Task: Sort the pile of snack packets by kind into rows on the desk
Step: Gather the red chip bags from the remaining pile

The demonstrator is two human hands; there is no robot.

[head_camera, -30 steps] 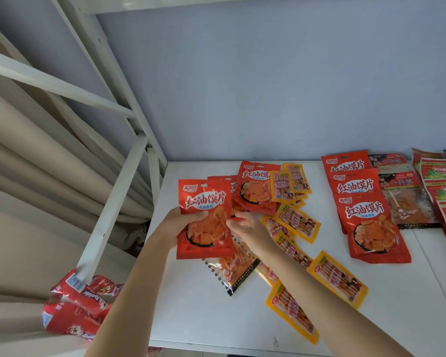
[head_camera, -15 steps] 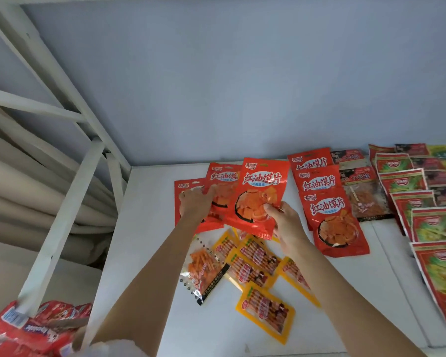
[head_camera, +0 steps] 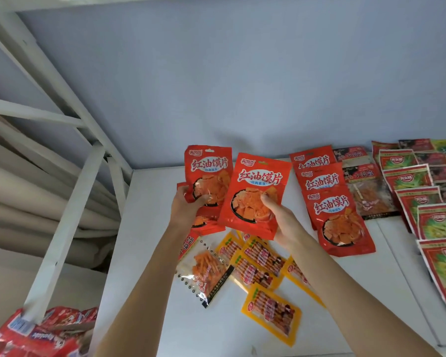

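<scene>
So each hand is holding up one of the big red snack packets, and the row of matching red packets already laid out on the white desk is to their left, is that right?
Not quite: the head view shows the laid-out row of matching red packets to their right. The rest holds: the left hand grips one big red snack packet, the right hand another, above the white desk.

You have six red chip packets [head_camera: 258, 194] in view, five yellow stick packets [head_camera: 271, 314], and one clear packet [head_camera: 205, 273] beside them.

Pale blue wall [head_camera: 242, 73] at twelve o'clock; white frame bars [head_camera: 62, 215] and beige curtain folds [head_camera: 23, 202] at nine o'clock.
</scene>
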